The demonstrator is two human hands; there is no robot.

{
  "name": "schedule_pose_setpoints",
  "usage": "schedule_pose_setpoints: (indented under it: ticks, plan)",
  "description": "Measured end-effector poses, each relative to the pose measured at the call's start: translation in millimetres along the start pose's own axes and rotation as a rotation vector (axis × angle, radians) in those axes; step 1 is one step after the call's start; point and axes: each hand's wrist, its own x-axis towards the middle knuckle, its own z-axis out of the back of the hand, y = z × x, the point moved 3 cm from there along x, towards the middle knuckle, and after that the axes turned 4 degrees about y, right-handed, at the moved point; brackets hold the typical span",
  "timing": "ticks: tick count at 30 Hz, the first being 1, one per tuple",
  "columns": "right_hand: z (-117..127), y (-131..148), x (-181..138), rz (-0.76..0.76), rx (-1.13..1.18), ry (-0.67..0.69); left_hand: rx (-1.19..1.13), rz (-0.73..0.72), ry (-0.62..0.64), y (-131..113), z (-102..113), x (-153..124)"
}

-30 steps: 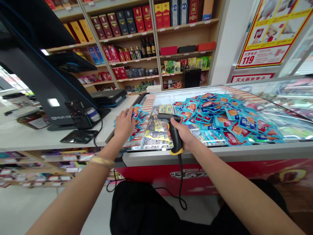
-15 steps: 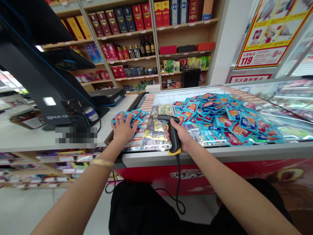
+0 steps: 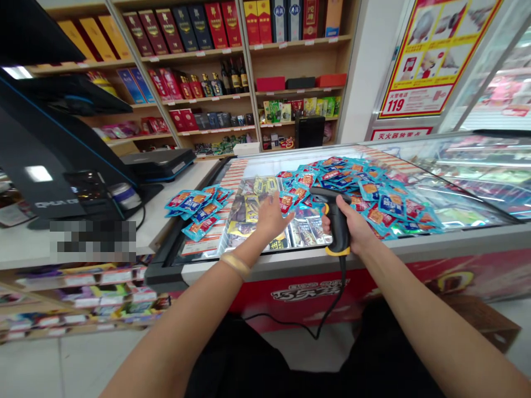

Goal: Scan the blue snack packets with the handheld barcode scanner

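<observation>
My right hand (image 3: 360, 228) grips the handle of a black and yellow barcode scanner (image 3: 339, 229), its head pointing left and its cable hanging down. Over the glass top of a chest freezer (image 3: 265, 267), my left hand (image 3: 271, 219) is open, thumb apart from the fingers. Its slightly blurred fingertips are beside a blue and red snack packet (image 3: 287, 202); whether they touch it I cannot tell. That packet lies at the left edge of a large pile of similar snack packets (image 3: 346, 179). A smaller group of packets (image 3: 199, 207) rests at the freezer's left end.
Left of the freezer is a white counter (image 3: 160, 202) with a black checkout terminal (image 3: 62, 143) and a flat black device (image 3: 155, 163). Shelves of boxes and bottles (image 3: 207, 83) stand behind. The scanner's cable (image 3: 317, 331) loops down past the freezer front.
My left hand has left the smaller packet group and moved right to the big pile's edge. My right hand has shifted right with the scanner. The camera view has turned slightly right.
</observation>
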Motion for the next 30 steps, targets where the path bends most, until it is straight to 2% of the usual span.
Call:
schedule_pose_setpoints:
  ticks: [3,7,12,15,17,21,30]
  plan:
    - [-0.3,-3.1,1.7,-0.014,-0.015,0.005,0.037,0.043,-0.033,-2.7,-3.0,0.1]
    - [-3.1,-5.7,2.9,-0.036,-0.012,-0.003,-0.019,0.024,-0.061,-1.0,-1.1,-2.5]
    - [-4.0,-4.6,0.3,-0.034,-0.015,0.003,-0.348,0.029,-0.214,4.9,7.7,-6.2]
    - [-4.0,-5.1,0.0,-0.010,-0.024,0.039,-0.526,0.067,-0.250,10.0,13.1,-8.3]
    - [-3.7,-6.2,0.6,0.005,-0.034,0.071,-0.585,0.092,-0.238,11.6,15.3,-9.5]
    - [-2.6,-8.2,1.4,0.023,-0.058,0.121,-0.686,0.071,-0.127,7.7,14.2,-10.7]
    - [-1.4,-9.3,1.8,0.044,-0.088,0.132,-0.766,0.053,-0.027,4.8,8.9,-10.9]
